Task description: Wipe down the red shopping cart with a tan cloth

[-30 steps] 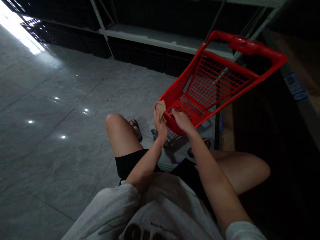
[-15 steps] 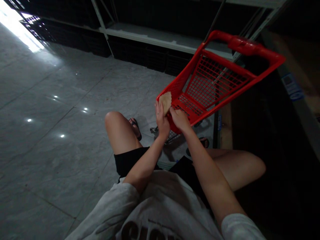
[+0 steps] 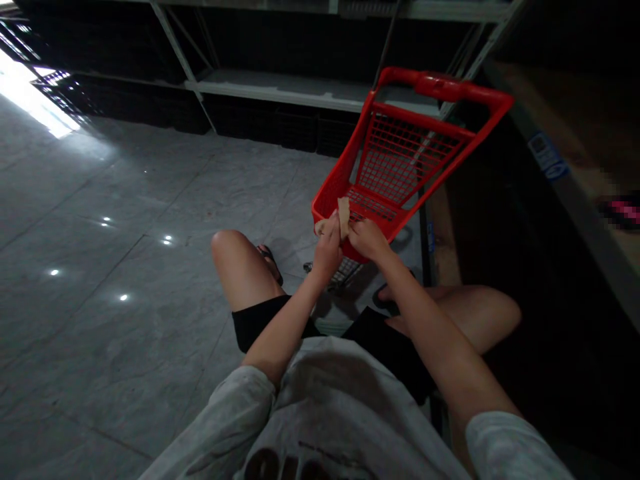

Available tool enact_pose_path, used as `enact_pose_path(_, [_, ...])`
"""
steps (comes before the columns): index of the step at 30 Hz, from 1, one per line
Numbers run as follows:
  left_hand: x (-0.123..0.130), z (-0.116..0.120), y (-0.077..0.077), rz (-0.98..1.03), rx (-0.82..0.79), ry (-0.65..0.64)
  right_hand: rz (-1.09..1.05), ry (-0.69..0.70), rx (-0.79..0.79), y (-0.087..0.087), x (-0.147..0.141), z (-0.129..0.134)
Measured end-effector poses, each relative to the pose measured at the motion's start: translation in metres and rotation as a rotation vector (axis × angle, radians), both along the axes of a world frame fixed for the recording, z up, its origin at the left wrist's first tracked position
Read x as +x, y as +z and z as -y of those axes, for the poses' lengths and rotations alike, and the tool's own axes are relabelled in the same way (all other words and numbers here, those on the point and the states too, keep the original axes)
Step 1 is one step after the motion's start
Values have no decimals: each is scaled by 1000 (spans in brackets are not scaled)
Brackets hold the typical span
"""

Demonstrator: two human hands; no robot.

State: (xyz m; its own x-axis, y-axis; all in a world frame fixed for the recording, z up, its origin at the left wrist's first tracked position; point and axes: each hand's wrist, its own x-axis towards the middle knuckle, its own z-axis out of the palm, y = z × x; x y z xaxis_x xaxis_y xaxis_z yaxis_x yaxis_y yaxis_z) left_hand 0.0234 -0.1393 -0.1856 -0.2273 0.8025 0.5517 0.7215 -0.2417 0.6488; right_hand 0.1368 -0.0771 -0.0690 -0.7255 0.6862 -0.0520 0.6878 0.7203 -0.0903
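The left hand (image 3: 327, 252) grasps a tan flat piece (image 3: 343, 217), held upright over the red shopping cart (image 3: 345, 180). The right hand (image 3: 369, 239) sits just beside it; its grip cannot be determined.

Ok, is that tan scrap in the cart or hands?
In the hands: the tan scrap stands between left hand and right hand.

Polished grey marble floor (image 3: 100, 347) (lights mirrored in it) along white metal shelving (image 3: 280, 83) above black crates (image 3: 295, 130)
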Motion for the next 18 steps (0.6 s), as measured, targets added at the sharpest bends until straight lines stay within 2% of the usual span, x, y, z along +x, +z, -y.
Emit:
enact_pose_path(4, [-12, 23, -27, -275, -34, -69, -74, 25, -12, -3, 10, -8])
enact_pose_path(6, [-16, 33, -30, -314, -30, -86, -135, 31, -37, -4, 14, -11])
enact_pose_path(8, [-21, 36, -17, -299, 38, -99, -169, 45, -57, -4, 19, -14])
enact_pose_path(12, [-26, 18, 38, -186, 221, -151, -167, 61, -85, -5, 29, -23])
enact_pose_path(14, [-24, 2, 59, -119, 209, -205, -215, 6, -131, -7, 34, -27])
enact_pose_path(16, [-19, -15, 67, -11, 134, -220, -362, -97, -197, -11, 37, -28])
enact_pose_path(18, [-11, -30, 67, 138, 50, -193, -619, -165, -281, -18, 35, -26])
